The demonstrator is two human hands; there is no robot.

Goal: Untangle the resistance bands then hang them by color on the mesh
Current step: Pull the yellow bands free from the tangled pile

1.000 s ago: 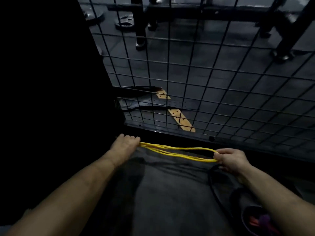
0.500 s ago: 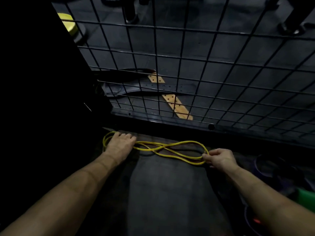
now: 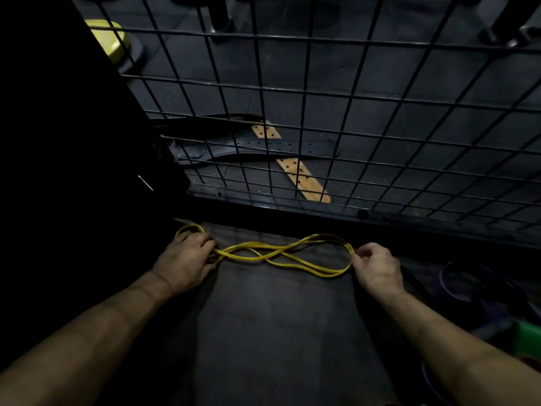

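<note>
Band's the issue: yellow resistance band point(image 3: 281, 254) lies on dark floor mat point(image 3: 263, 332) just below wire mesh point(image 3: 351, 98), strands crossed mid-span. Prob light, floppy, stretchy w/ some grip; best taken at end loops. Left hand point(image 3: 187, 259) knuckles-up, fingers curled on left end. Right hand point(image 3: 377, 266) pinches right loop w/ thumb + forefinger. Both forearms reach fwd, low.

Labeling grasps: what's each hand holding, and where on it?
Both on the yellow band: left hand grips near its left end loop, right hand pinches the right end.
</note>
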